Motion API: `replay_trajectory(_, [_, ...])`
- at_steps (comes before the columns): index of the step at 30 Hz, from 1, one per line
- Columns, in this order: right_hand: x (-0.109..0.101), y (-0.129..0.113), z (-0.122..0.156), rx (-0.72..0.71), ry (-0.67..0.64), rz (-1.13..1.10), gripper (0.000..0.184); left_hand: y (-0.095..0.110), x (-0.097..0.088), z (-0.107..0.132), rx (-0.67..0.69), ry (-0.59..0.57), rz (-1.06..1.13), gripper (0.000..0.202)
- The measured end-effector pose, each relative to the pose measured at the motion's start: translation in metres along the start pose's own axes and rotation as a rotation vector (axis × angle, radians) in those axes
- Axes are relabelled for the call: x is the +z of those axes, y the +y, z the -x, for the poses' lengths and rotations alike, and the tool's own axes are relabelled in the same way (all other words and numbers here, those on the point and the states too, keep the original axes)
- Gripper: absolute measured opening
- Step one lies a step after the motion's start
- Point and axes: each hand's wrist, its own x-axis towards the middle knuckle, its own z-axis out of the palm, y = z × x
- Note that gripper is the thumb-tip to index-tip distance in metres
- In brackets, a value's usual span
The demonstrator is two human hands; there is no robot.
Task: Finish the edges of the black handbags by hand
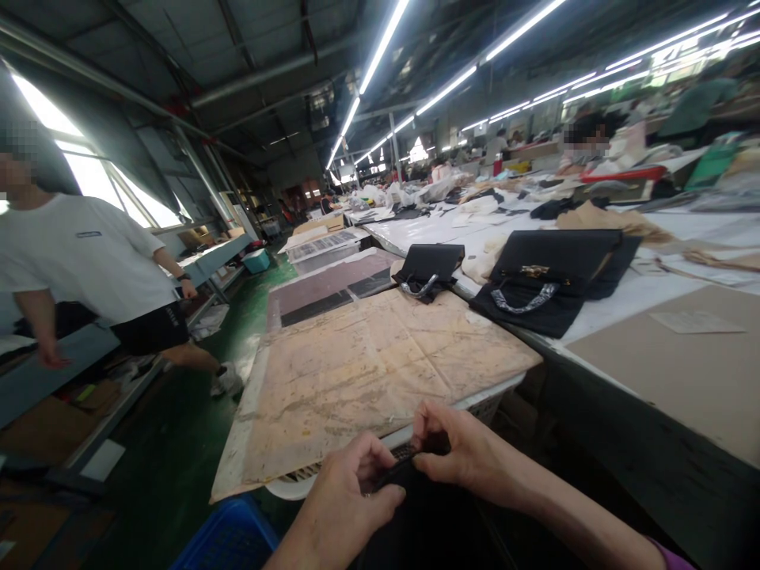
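Note:
Low in the head view, my left hand pinches the top edge of a black piece between thumb and fingers. My right hand grips the same edge a little farther right, fingers curled. The piece hangs toward me in deep shadow, so whether it is a bag or a loose panel cannot be made out. Just beyond my hands lies a board covered in stained tan sheeting. At its far right corner rests a small black handbag. A larger black handbag with a gold clasp and plastic-wrapped handle lies beside it.
A blue plastic basket stands below left. A long white worktable carries scraps and plastic bags. To the right is a beige sheet. On the green aisle floor a person in a white shirt walks; others sit farther back.

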Motion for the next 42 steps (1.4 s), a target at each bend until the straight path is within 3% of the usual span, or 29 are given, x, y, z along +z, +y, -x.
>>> replay_trajectory(4, [-0.002,-0.001,-0.006,-0.026,-0.129,-0.029,0.027,-0.001,-0.009,-0.001,-0.043,-0.054,0.029,0.025])
replay_trajectory(8, [0.0,-0.001,-0.011,0.011,-0.101,0.009,0.026,0.005,-0.021,0.009,-0.06,-0.202,0.042,0.052])
replay_trajectory(12, [0.0,-0.004,-0.014,-0.018,-0.126,0.034,0.025,0.007,-0.029,0.028,-0.098,-0.184,-0.113,0.073])
replay_trajectory(15, [-0.001,-0.007,-0.015,-0.081,-0.199,0.029,0.02,0.007,-0.032,0.039,-0.143,-0.129,-0.222,0.06])
replay_trajectory(20, [0.001,-0.009,-0.014,-0.165,-0.252,0.02,0.025,0.011,-0.028,0.041,-0.04,0.081,-0.573,0.025])
replay_trajectory(28, [0.009,-0.017,-0.008,-0.22,-0.186,0.107,0.028,0.017,-0.017,0.034,-0.038,0.189,-0.864,0.009])
replay_trajectory(33, [0.012,-0.018,-0.008,-0.218,-0.169,0.146,0.026,0.009,-0.017,0.025,0.014,0.192,-0.878,0.003])
replay_trajectory(42, [0.011,-0.017,-0.009,-0.166,-0.166,0.18,0.026,0.007,-0.017,0.023,0.068,0.193,-0.717,0.01])
